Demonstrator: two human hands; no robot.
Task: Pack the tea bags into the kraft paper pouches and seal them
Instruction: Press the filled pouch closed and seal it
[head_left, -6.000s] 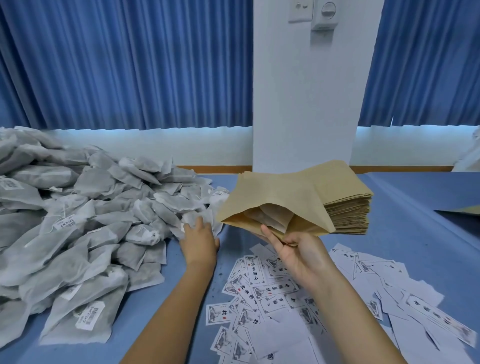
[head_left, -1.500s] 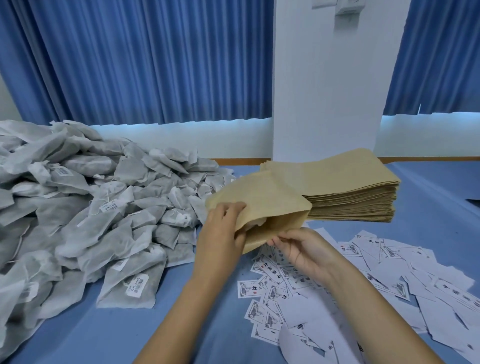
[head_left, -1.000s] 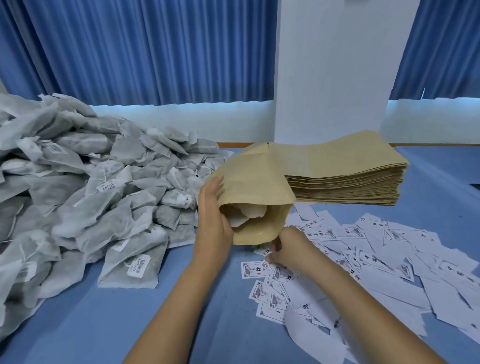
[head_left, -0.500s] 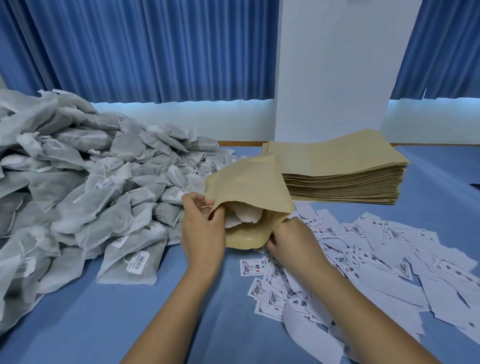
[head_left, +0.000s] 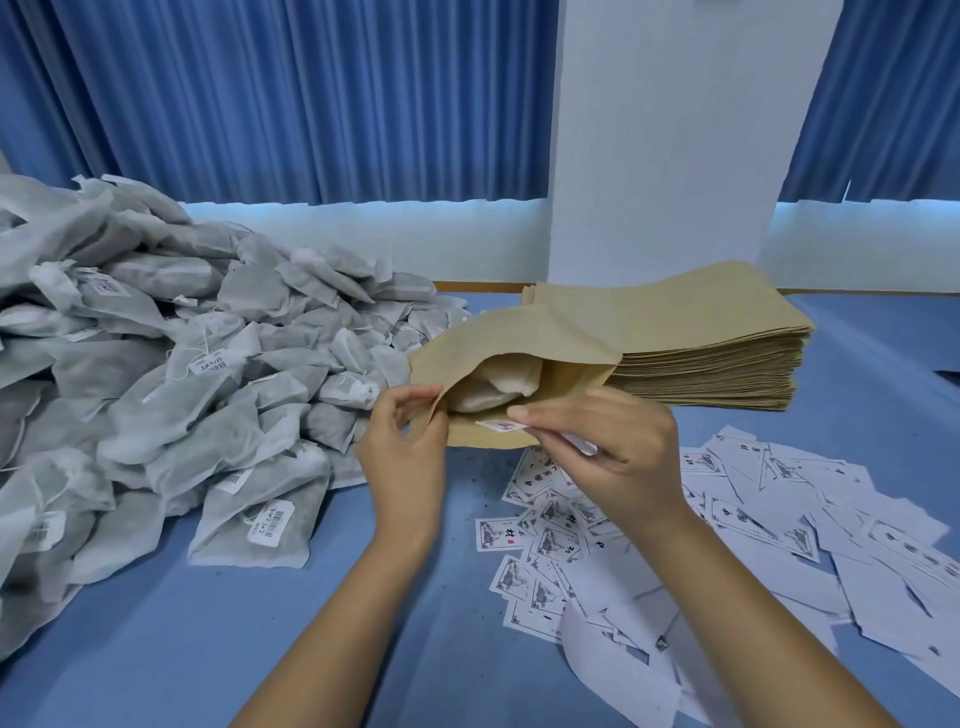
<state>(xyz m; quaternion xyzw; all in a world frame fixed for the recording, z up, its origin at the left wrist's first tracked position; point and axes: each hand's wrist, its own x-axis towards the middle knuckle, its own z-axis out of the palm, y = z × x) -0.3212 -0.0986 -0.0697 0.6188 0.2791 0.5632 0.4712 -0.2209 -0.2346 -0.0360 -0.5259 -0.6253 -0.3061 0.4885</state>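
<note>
Holding a pouch (head_left: 519, 338) up in the middle, mouth open and facing the body, with white tea bags (head_left: 498, 384) inside. Pinching its left lip with the left hand (head_left: 405, 457), fingers curled on the paper. Pinching a small label (head_left: 501, 426) with the right hand (head_left: 613, 441), right at the lower lip (maybe a slip to go in, maybe the seal sticker; hard to tell). Best to pull the mouth wide, bring the label in flat, and let go only once it sits where it should. Then press the lips shut, straight and even. Mind the stack (head_left: 701, 353) just behind the pouch, and the big pile (head_left: 182, 389) close on the left. Loose labels (head_left: 561, 540) below the right wrist, easy to brush about. Plenty of bare counter (head_left: 337, 639) near the body for laying the pouch down.
</note>
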